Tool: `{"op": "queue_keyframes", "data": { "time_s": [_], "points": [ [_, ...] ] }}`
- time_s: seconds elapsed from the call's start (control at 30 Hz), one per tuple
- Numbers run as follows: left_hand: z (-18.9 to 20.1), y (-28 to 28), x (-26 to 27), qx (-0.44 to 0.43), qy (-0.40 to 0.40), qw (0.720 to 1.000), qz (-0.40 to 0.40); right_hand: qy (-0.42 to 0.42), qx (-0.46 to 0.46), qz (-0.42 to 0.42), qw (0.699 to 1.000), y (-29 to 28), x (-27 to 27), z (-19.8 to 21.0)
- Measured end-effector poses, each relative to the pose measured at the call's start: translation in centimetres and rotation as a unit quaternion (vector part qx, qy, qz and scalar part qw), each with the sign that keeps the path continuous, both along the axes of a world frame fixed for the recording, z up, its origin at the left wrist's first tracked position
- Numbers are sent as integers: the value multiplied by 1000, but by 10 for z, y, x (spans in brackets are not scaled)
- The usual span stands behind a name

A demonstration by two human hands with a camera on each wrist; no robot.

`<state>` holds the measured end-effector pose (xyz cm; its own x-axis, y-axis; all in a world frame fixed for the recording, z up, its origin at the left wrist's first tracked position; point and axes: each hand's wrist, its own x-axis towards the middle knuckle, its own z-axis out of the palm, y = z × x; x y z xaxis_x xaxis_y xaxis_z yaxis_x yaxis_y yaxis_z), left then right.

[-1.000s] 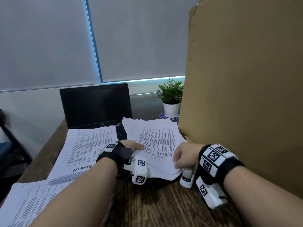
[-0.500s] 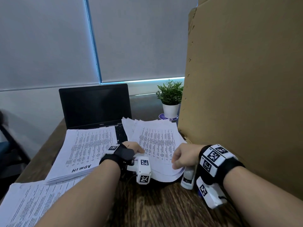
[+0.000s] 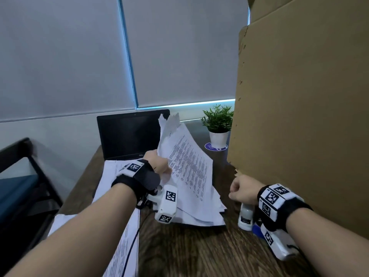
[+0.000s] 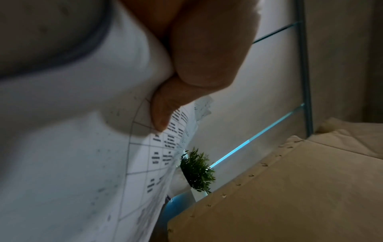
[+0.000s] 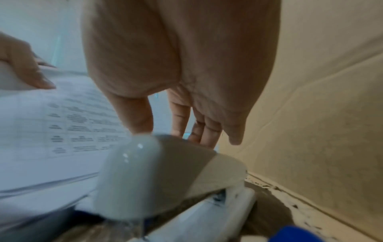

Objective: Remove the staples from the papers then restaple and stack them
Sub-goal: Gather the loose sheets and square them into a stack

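Now left hand (image 3: 157, 162) fingers clamped on raised papers (image 3: 185, 162); right hand (image 3: 242, 189) fingers relaxed, apart, over stapler (image 3: 246, 217).

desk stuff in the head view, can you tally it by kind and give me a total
paper piles or sets: 4 (lifted set, pile beneath it, ADMIN pile, near-left pile)
laptop: 1
potted plant: 1
white stapler: 1
cardboard box: 1
total: 8
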<state>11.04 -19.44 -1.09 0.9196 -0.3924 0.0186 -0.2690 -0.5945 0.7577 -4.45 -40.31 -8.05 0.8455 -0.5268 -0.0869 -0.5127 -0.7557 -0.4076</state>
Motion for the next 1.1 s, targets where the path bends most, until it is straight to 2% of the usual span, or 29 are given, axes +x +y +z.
{"op": "queue_keyframes", "data": {
  "time_s": [0.07, 0.13, 0.2, 0.27, 0.37, 0.5, 0.53, 0.57, 0.67, 0.77, 0.83, 0.9, 1.0, 1.1],
  "points": [
    [14, 18, -8, -56, 3, 998, -17, -47, 10, -17, 999, 7, 2, 6],
    [26, 36, -15, -67, -14, 997, -36, -118, 100, -30, 987, 18, 4, 15],
    [38, 51, -21, -77, -21, 996, -51, -165, 237, -39, 957, 31, 9, 19],
    [51, 66, -25, -68, -37, 994, -72, -180, 413, -47, 891, 52, 13, 14],
    [71, 89, -39, -60, -56, 991, -106, -199, 614, -16, 763, 88, 14, -2],
    [84, 121, -54, -84, -51, 985, -143, -237, 759, 30, 605, 137, 9, -15],
    [86, 130, -55, -77, -54, 983, -155, -252, 775, 44, 578, 148, 7, -17],
    [88, 139, -56, -67, -55, 983, -164, -262, 779, 53, 567, 159, 6, -18],
    [95, 163, -54, -54, -53, 981, -179, -275, 780, 62, 559, 175, 7, -15],
    [108, 179, -49, -79, -90, 983, -141, -322, 758, 98, 558, 178, 13, 15],
    [118, 192, -51, -148, -94, 976, -129, -407, 708, 120, 564, 174, 16, 45],
    [118, 206, -55, -233, -70, 955, -169, -473, 657, 154, 566, 163, 8, 75],
    [105, 217, -62, -273, -1, 939, -211, -477, 582, 215, 622, 141, -14, 97],
    [81, 202, -69, -291, 69, 933, -200, -454, 514, 176, 706, 128, -23, 78]
  ]
}}
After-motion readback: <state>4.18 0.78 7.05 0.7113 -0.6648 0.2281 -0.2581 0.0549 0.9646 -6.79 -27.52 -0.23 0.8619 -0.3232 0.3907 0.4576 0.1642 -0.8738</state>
